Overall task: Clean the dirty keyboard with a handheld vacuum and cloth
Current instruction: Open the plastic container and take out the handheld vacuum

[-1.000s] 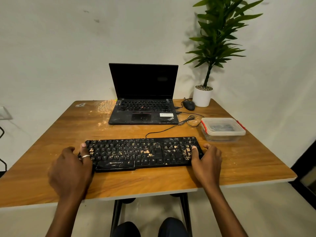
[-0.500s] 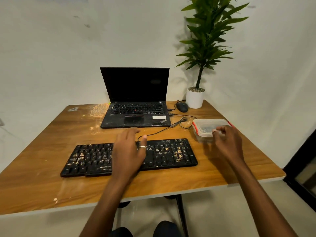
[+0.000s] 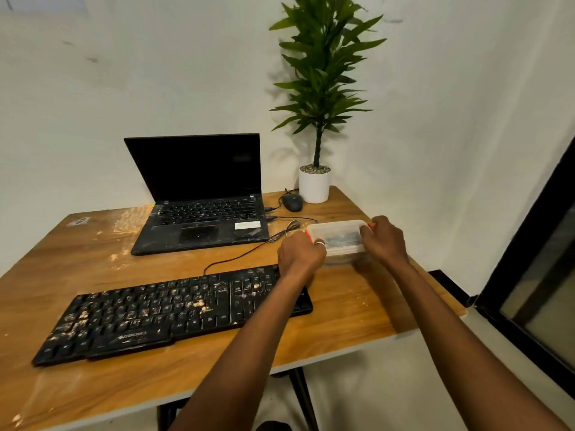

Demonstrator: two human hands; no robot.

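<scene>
Near edge: The table (image 3: pixel 357 309) showed me a bare strip of wood between its front edge and the keyboard.
Keyboard: The keyboard (image 3: pixel 174 312) lay flat at front left, skewed, left end nearest. Pale crumbs covered the keys, and I judged nothing cleaned yet.
Left arm: It crossed above the keyboard's right end and hid that corner from me.
Left hand: The left hand (image 3: pixel 300 255) curled its fingers round the container's left end, by a red clip.
Right hand: The right hand (image 3: pixel 385 241) gripped the opposite end likewise, fingers bent over the rim.
Container: The container (image 3: pixel 337 236), clear with its lid on, sat just beyond the keyboard's right end. I judged the two-ended hold was meant to free the clips or draw it closer.
Tools: No vacuum or cloth lay in the open. Something dark showed inside the container, which I could not identify.
Right edge: The table's edge ran close beside the right hand. Bare wood in front of the container offered more room.
Cable: The cable (image 3: pixel 245 253) ran from the keyboard toward the laptop, just left of the left hand, a snag risk.
Far side: The laptop (image 3: pixel 199 194) stood open, with the mouse (image 3: pixel 292 202) and plant pot (image 3: pixel 314 185) by the wall.
</scene>
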